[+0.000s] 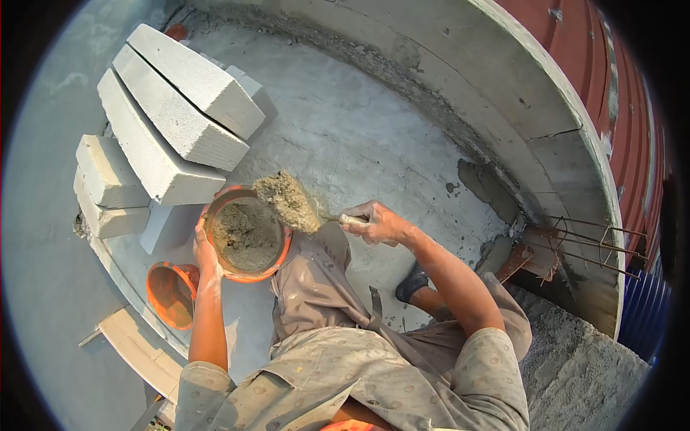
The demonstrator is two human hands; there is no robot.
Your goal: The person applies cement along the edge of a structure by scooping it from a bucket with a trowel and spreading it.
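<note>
My right hand (pixel 375 223) is closed round the handle of a trowel (pixel 347 218), whose blade carries a heap of wet grey mortar (pixel 286 199). The heap hangs over the right edge of an orange bucket (pixel 287 253). More mortar (pixel 246 228) lies inside this bucket. At the bucket's left side, my left hand (pixel 206 251) grips the rim, its fingers partly hidden. A smaller orange bucket (pixel 154 285) stands just left of my left forearm, tilted, with greyish residue inside.
Pale blocks (pixel 164 115) are stacked at the upper left. A curved concrete wall (pixel 503 108) runs along the top and right. Rusty rebar (pixel 600 244) juts out at the right, near red metal sheeting (pixel 575 50). Rough concrete (pixel 575 359) lies at the lower right.
</note>
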